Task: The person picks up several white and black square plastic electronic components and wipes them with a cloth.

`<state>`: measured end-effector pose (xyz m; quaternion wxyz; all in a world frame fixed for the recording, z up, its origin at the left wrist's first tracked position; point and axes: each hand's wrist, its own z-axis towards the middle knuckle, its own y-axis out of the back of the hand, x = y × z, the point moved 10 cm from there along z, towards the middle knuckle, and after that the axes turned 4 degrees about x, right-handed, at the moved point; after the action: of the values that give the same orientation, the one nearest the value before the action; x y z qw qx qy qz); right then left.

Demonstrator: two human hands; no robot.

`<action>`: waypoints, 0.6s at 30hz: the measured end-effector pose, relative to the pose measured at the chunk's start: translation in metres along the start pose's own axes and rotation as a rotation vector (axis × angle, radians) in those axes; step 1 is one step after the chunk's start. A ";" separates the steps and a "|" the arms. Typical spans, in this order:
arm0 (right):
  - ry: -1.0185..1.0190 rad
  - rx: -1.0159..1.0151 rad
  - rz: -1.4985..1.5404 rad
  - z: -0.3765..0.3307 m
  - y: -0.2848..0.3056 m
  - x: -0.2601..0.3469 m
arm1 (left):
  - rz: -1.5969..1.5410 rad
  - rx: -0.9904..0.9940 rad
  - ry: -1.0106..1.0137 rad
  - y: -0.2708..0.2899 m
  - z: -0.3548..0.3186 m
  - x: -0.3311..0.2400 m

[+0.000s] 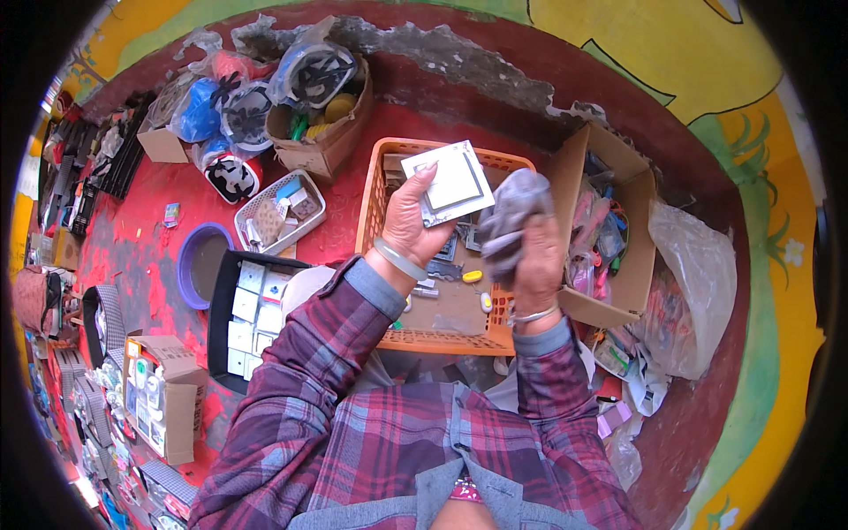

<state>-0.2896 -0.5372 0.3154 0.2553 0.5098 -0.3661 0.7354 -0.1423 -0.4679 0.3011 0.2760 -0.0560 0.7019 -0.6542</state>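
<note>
My left hand (412, 216) grips a white square wall-switch-like plate (455, 181) with a dark line around its raised middle. The thumb rests on its front. Close beside it, my right hand (537, 261) holds a bunched grey cloth (515, 208), slightly blurred and apart from the plate. Both hands are over an orange plastic basket (415, 342). Inside lie a yellow oval piece (473, 276), a yellow-and-white piece (486, 303) and several small grey parts.
A black tray (221, 291) of white square pieces sits left, near a purple basin (184, 269) and a white basket (281, 231). Cardboard boxes of mixed goods stand at right (574, 305), back (309, 159) and lower left (181, 415). A plastic bag (698, 274) lies far right.
</note>
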 end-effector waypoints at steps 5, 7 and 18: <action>0.287 -0.075 -0.429 -0.008 -0.019 0.013 | 0.013 0.038 0.115 0.000 -0.011 0.025; 0.286 -0.046 -0.459 -0.007 -0.020 0.019 | 0.017 0.034 0.147 -0.003 -0.014 0.030; 0.267 -0.059 -0.364 0.006 0.001 0.043 | 0.451 0.330 0.211 -0.035 -0.026 0.052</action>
<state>-0.3018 -0.5427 0.3572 0.4447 0.4582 -0.2523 0.7271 -0.2077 -0.4722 0.3174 0.3455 0.2153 0.6054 -0.6840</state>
